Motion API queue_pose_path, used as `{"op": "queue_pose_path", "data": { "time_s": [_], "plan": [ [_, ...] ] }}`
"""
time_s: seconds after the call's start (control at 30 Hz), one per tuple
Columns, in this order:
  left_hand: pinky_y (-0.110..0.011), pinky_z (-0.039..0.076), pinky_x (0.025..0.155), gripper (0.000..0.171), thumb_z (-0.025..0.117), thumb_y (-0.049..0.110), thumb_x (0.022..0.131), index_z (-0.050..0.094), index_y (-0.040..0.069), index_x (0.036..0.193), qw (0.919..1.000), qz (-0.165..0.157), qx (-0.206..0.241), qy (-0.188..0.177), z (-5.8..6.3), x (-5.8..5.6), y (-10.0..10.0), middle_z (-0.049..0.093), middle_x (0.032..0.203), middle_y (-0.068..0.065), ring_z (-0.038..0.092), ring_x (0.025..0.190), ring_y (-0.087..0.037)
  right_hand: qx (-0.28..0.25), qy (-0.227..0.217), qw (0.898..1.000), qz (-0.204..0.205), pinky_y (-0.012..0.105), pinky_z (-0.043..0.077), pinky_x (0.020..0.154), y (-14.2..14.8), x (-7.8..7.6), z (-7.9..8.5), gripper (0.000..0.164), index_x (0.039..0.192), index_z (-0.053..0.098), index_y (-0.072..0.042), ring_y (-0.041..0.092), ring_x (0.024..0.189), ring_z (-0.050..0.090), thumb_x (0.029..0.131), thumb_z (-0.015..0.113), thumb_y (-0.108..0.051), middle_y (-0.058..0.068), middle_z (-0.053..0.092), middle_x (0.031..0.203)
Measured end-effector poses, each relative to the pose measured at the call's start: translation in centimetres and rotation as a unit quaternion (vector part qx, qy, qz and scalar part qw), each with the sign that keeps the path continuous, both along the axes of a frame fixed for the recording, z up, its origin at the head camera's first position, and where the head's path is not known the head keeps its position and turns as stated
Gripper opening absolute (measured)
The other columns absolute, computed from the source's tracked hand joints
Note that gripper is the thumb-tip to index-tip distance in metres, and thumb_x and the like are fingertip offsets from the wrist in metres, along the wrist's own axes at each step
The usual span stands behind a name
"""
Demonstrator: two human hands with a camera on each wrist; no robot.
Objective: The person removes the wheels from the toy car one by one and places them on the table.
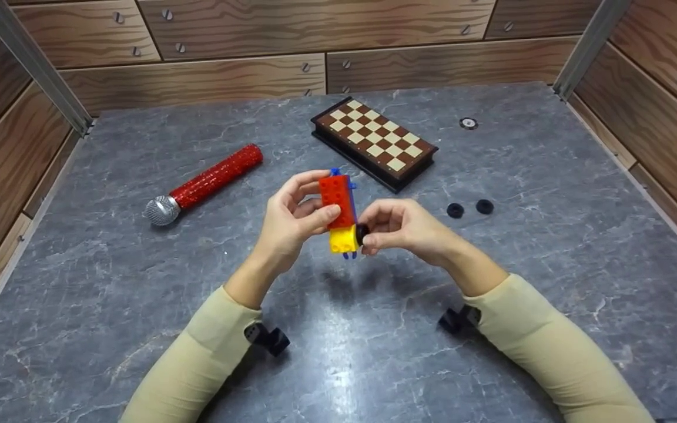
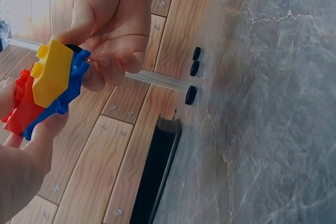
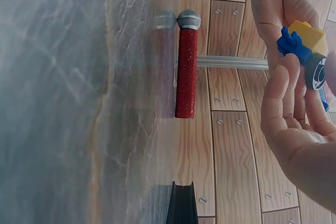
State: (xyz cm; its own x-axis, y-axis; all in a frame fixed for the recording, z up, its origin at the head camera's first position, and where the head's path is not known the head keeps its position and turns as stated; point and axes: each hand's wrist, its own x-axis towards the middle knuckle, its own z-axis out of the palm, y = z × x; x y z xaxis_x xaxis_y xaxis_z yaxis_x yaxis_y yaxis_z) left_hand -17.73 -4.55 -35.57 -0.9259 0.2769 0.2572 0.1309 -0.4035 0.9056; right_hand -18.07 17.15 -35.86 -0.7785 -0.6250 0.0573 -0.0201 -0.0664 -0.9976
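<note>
My left hand [image 1: 292, 220] grips a toy vehicle made of a red block [image 1: 334, 197], a yellow sloped block [image 1: 342, 239] and a blue base [image 2: 63, 100]. The toy is held up off the table, its yellow end toward me. With thumb and fingers my right hand [image 1: 412, 229] pinches a black wheel [image 1: 362, 234] against the side of the blue base near the yellow block. In the right wrist view this wheel [image 3: 316, 71] shows a pale hub pattern. Whether it is fixed to the base, I cannot tell.
Two black wheels [image 1: 455, 210] lie to the right, and another with a pale hub [image 1: 468, 123] lies farther back. A folded chessboard [image 1: 374, 141] sits behind my hands. At left lies a red glittery microphone [image 1: 215, 179]. Wood-patterned walls [image 1: 244, 76] enclose the grey marbled table [image 1: 109, 282].
</note>
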Motion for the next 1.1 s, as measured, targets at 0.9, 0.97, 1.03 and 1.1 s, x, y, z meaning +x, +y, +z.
{"op": "queue_pose_path", "data": {
  "time_s": [0.9,0.97,1.03,1.1],
  "plan": [
    [-0.047,0.053,0.075,0.052,0.073,0.002,0.078,0.05,0.003,0.125,0.9995,-0.027,0.011,0.009,0.16,0.18,-0.05,0.053,0.114,-0.021,0.06,0.094,-0.033,-0.034,0.062,0.997,0.021,0.027,0.052,0.064,-0.04,0.2,-0.08,0.018,0.088,0.055,0.0,0.02,0.071,0.06,0.079,0.071,0.002,0.012,0.062,0.08],
    [-0.047,0.053,0.076,0.051,0.071,-0.001,0.079,0.049,0.003,0.125,0.9995,-0.028,0.013,0.005,0.24,0.19,-0.07,0.053,0.114,-0.021,0.06,0.094,-0.033,-0.039,0.067,0.997,0.02,0.026,0.052,0.064,-0.09,0.21,-0.07,0.018,0.088,0.055,0.0,0.02,0.07,0.06,0.079,0.071,0.002,0.012,0.062,0.079],
    [-0.048,0.053,0.076,0.05,0.069,-0.004,0.08,0.05,0.002,0.125,0.9995,-0.028,0.015,0.002,0.24,0.17,-0.09,0.052,0.114,-0.021,0.06,0.094,-0.033,-0.043,0.069,0.997,0.017,0.026,0.052,0.063,-0.13,0.25,-0.09,0.018,0.088,0.056,0.0,0.02,0.07,0.059,0.079,0.071,0.002,0.011,0.062,0.079],
    [-0.048,0.053,0.076,0.049,0.069,-0.004,0.08,0.05,0.002,0.125,0.9994,-0.029,0.018,0.001,0.21,0.17,-0.12,0.053,0.114,-0.022,0.059,0.094,-0.033,-0.045,0.07,0.996,0.015,0.025,0.051,0.063,-0.17,0.21,-0.2,0.017,0.088,0.056,-0.001,0.02,0.069,0.059,0.078,0.071,0.002,0.011,0.061,0.078]
  ]
}}
